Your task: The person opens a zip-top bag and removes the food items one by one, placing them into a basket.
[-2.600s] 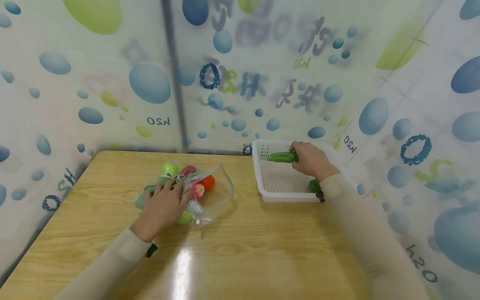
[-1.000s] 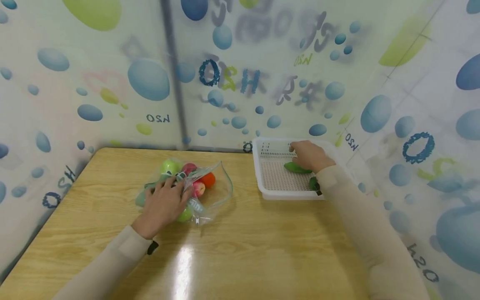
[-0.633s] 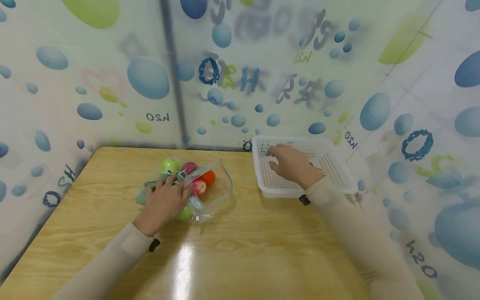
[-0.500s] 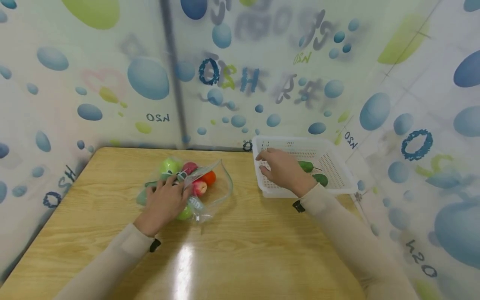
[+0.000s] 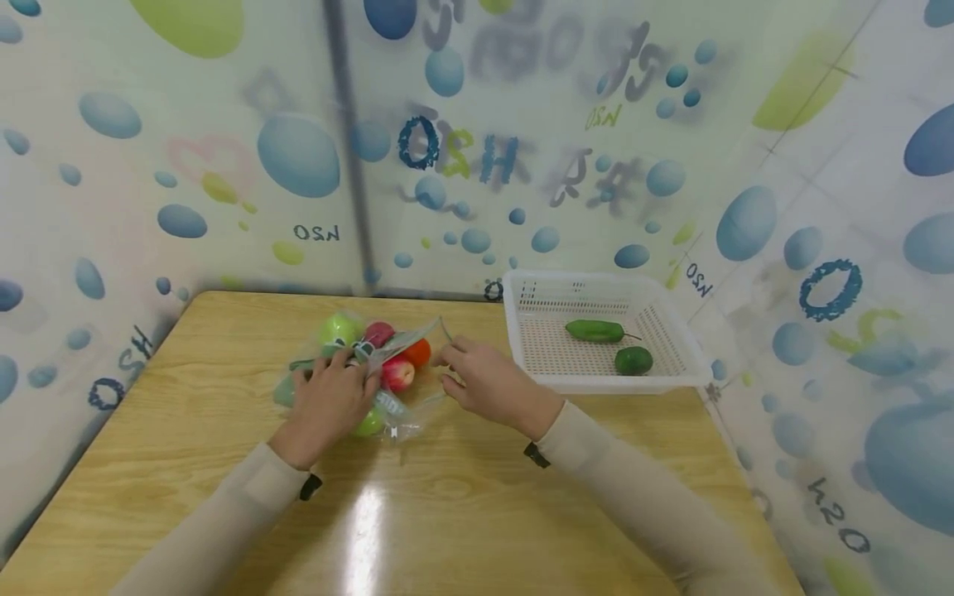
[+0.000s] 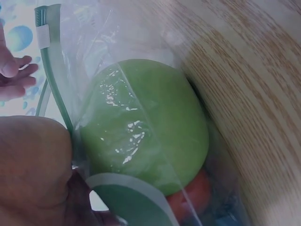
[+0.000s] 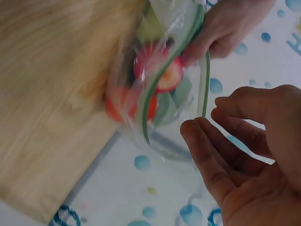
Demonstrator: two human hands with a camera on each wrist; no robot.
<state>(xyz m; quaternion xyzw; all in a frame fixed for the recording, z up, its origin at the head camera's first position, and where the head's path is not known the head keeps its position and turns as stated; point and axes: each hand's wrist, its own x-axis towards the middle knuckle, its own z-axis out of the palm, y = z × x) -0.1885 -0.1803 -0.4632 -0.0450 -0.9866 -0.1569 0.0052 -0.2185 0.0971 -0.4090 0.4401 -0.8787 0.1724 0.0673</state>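
A clear zip bag (image 5: pixel 391 407) with a green-edged mouth lies on the table, holding several fruits. Inside show a green apple (image 5: pixel 340 329), a dark red fruit (image 5: pixel 378 334), an orange-red fruit (image 5: pixel 421 353) and a red and yellow apple (image 5: pixel 399 374). My left hand (image 5: pixel 328 410) grips the bag by its near side, fingers bent over the plastic. In the left wrist view a large green fruit (image 6: pixel 146 127) bulges against the film. My right hand (image 5: pixel 495 385) holds nothing; its loosely bent fingertips are right at the bag's mouth, as the right wrist view also shows.
A white perforated basket (image 5: pixel 611 384) stands at the back right. In it lie a long green pepper (image 5: pixel 595 331) with a thin stem and a dark green roundish one (image 5: pixel 633 361), like an avocado. A patterned wall (image 5: pixel 462 232) rises behind the table (image 5: pixel 462 513).
My right hand has laid the long green pepper down in the basket, let go, and moved left to the bag's mouth. My left hand has stayed on the bag.
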